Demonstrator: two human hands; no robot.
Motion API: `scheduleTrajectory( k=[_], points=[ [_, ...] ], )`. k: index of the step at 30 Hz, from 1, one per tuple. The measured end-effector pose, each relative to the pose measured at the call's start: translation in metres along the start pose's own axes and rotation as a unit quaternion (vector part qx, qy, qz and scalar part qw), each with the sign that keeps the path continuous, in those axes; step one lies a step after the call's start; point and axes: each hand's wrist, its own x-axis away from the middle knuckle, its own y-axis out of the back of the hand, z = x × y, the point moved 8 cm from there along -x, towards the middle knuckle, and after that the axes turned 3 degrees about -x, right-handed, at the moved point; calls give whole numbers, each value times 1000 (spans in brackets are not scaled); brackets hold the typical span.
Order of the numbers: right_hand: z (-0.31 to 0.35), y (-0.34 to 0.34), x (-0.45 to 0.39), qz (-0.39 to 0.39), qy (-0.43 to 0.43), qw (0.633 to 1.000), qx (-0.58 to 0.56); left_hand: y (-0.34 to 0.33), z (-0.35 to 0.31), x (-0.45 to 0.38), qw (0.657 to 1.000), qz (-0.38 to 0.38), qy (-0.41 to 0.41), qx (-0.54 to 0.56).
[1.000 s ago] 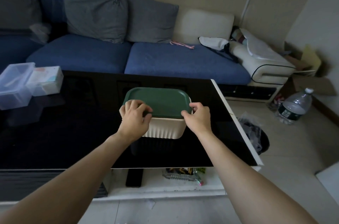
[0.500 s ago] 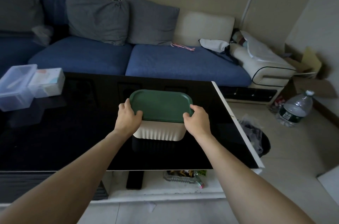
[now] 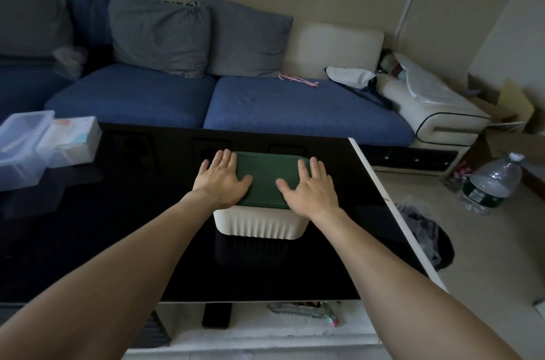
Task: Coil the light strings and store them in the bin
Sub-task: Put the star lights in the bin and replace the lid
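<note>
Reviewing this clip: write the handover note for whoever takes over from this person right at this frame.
Left hand: open, flat on the left side of the green lid.
Right hand: open, flat on the lid's right side.
The lid sits on the white ribbed bin, which stands on the black table.
No light strings in view; whether they are inside cannot be seen.
Left: check that the lid is seated all round, then lift both hands.
</note>
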Motion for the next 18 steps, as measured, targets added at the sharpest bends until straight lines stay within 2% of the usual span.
scheduleTrajectory(
  k=[9,16,18],
  points=[
    [-15,2,-61,-22,-8,1000,-16,-3,-11,-51,999,-13,26,-24],
    [-21,6,-72,-15,-38,999,-17,10,-7,-56,990,-54,55,120],
    [-21,5,-72,15,-33,999,-22,13,-1,-52,978,-72,66,186]
  ],
)
